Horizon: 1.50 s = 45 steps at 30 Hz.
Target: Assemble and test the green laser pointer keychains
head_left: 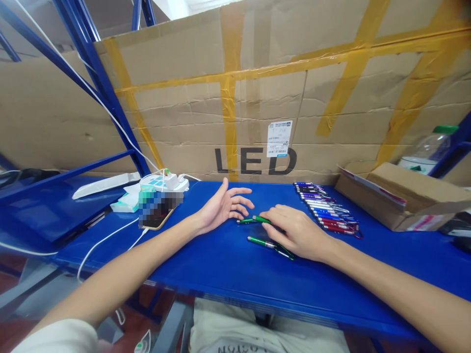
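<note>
My left hand (222, 206) is spread open, palm turned inward and holding nothing, above the blue table. Its fingertips are close to a green keychain flashlight (245, 221), a slim metal tube lying on the tabletop. My right hand (298, 230) is closed, palm down, with another green keychain flashlight (260, 219) between thumb and fingers; its far part is hidden by the hand. Just below the right thumb lies a third green keychain flashlight (261, 241) with a carabiner clip (284, 251). To the right, a row of similar flashlights (324, 206) runs from purple through silver and blue to red.
An open cardboard box (415, 215) stands at the right, a bottle (427, 149) behind it. A phone (164, 213) with cables lies left, near a white power strip (172, 182). A large taped carton (191, 117) walls off the back. Blue rack posts (99, 83) rise at left.
</note>
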Tool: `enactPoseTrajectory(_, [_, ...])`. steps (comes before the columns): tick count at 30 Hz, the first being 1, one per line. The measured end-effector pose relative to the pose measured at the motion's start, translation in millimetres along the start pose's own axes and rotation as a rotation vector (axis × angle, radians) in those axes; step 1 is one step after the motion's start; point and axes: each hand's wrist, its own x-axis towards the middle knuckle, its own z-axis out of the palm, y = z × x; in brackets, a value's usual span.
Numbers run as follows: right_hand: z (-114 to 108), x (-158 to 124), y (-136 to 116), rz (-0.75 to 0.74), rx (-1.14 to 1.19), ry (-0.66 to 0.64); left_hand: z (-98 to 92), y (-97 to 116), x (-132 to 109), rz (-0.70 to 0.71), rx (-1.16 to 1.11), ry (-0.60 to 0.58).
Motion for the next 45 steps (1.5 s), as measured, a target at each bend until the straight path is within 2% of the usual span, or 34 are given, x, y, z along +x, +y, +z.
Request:
enactPoseTrajectory(18, [0.3, 0.3, 0.1, -0.055, -0.083, 0.017, -0.1, 0.2, -0.3, -0.006, 0.010, -0.019])
enactPoseTrajectory(36, [-0.9, 0.8, -0.7, 0.012, 0.001, -0.028, 0.9, 0.3, -0.5, -0.009, 0.017, -0.019])
enactPoseTrajectory(45, [-0.1, 0.6, 0.0, -0.012, -0.016, -0.012, 0.5, -0.1, -0.2, -0.011, 0.029, -0.026])
